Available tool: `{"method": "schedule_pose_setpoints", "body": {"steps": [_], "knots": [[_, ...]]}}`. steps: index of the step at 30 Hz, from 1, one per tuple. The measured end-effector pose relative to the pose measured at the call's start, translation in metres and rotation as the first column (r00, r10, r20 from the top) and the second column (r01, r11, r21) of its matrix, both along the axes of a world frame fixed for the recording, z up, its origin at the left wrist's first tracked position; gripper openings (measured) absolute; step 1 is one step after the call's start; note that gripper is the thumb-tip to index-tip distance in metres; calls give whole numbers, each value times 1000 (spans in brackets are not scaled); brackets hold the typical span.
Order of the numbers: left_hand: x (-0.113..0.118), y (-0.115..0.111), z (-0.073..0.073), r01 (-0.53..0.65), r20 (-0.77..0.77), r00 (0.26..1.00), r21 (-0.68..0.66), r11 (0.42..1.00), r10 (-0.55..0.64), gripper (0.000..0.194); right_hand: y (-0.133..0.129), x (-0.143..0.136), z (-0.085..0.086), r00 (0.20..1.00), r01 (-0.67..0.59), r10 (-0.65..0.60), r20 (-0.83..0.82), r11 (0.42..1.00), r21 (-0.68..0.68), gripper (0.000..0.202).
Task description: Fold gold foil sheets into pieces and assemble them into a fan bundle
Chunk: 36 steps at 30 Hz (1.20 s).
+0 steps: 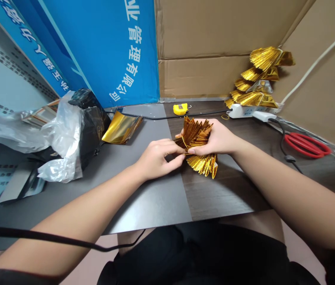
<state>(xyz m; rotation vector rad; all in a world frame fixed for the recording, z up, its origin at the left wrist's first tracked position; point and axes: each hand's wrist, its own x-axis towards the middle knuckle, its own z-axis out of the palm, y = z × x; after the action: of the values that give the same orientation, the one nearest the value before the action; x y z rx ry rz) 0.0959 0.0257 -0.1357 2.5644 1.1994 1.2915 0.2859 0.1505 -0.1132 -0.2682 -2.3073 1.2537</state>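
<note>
A pleated gold foil bundle (198,136) is held over the middle of the table, its folds fanned out above and below the fingers. My right hand (217,138) wraps round it from the right, thumb pressed across the front. From the left, my left hand (163,156) pinches the bundle's narrow end between thumb and fingers. A stack of flat gold foil sheets (122,128) lies on the table to the left. Several finished-looking gold fans (264,59) are piled at the back right.
A yellow tape measure (180,109) sits at the back near a black cable. White power strip (241,111), red cable coil (307,145) and yellow rubber band (225,117) are on the right. Plastic bags (66,138) lie left. Cardboard (197,79) stands behind.
</note>
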Motion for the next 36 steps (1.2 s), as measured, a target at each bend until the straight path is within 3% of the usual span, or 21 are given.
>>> {"method": "schedule_pose_setpoints", "body": {"steps": [7, 16, 22, 29, 36], "knots": [[7, -5, 2, -104, 72, 992, 6, 995, 103, 11, -2, 0, 0, 1000, -12, 10, -14, 990, -140, 55], [11, -6, 2, -117, 79, 990, 40, 992, 113, 11, 0, 1, 4, 996, -84, 84, -3, 994, -67, 54], [10, -6, 3, -138, 73, 988, 55, 989, 134, 12, -2, 1, 1, 998, -63, 59, -39, 991, -117, 51], [6, -7, 6, 23, 67, 998, -15, 1000, -22, 16, -2, 0, -1, 999, -45, 40, -34, 983, -177, 54], [5, -4, 5, -10, 100, 995, -56, 998, 15, 14, 0, -1, -3, 995, -67, 55, -77, 986, -155, 51]]}}
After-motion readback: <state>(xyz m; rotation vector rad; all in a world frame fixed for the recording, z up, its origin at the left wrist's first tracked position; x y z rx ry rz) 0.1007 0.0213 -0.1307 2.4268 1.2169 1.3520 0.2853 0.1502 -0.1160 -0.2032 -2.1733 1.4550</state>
